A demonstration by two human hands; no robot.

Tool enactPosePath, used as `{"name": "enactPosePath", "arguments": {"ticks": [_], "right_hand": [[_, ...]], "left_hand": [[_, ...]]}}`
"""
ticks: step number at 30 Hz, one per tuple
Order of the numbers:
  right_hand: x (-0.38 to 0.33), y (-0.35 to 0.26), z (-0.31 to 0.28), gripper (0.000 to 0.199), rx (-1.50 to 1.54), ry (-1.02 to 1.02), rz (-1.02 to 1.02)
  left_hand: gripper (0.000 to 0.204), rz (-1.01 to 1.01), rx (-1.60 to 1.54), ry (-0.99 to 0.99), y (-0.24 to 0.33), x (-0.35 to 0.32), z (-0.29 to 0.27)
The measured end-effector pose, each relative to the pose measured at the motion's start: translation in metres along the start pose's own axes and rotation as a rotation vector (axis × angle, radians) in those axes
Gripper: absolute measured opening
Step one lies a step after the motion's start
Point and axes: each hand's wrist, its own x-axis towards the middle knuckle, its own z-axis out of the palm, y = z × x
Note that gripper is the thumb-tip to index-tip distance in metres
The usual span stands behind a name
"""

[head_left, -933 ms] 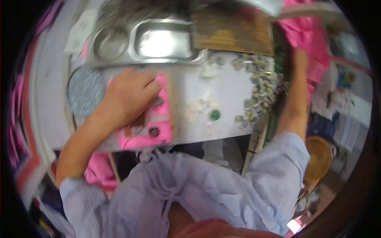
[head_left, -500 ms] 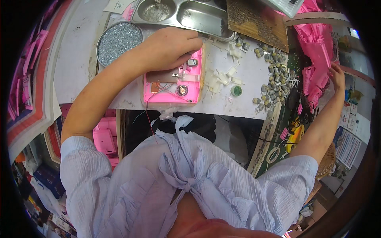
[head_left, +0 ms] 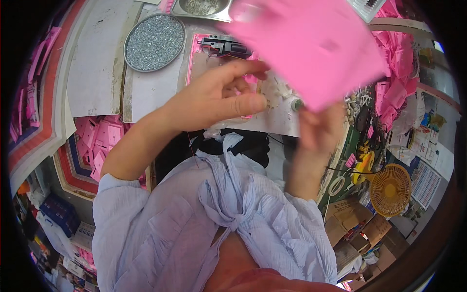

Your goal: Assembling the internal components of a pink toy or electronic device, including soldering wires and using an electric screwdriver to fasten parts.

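A flat pink plastic panel (head_left: 311, 46), blurred by motion, is raised over the right part of the bench. My right hand (head_left: 321, 129) grips its lower corner, and some of the fingers are behind it. Thumb and forefinger spread, my left hand (head_left: 219, 95) is open and holds nothing that I can see. Beneath it lies a pink plastic housing (head_left: 191, 58) fitted with a black part (head_left: 228, 46) and thin wires. The left hand covers much of the housing, and the panel hides what is behind it.
A round tray of small metal screws (head_left: 154, 41) stands left of the housing, near a steel compartment tray (head_left: 202, 7). Pink parts (head_left: 396, 53) are heaped at the right and more pink parts (head_left: 102, 138) fill a box at lower left. A yellow basket-like round thing (head_left: 390, 190) is at right.
My right hand has come from the pink heap at the right to the bench, bringing a pink panel. My left hand has moved nearer and opened, uncovering the housing's far end.
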Motion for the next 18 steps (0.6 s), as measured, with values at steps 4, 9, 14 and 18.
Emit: {"name": "enactPosePath", "arguments": {"ticks": [4, 9, 14, 18], "right_hand": [[0.034, 0.043, 0.053, 0.057, -0.215, -0.056, 0.146], [0.057, 0.006, 0.032, 0.05, -0.78, -0.041, 0.054], [-0.001, 0.032, 0.012, 0.022, -1.582, -0.15, -0.098], [-0.01, 0.074, 0.022, 0.021, -1.725, -0.236, -0.315]], "left_hand": [[0.031, 0.162, -0.274, 0.386, -0.007, 0.014, -0.008], [0.023, 0.003, 0.113, 0.344, 0.025, -0.004, -0.042], [0.021, 0.271, 0.015, 0.622, 0.016, -0.021, -0.074], [0.029, 0.25, -0.069, 0.589, 0.001, -0.022, -0.076]]}}
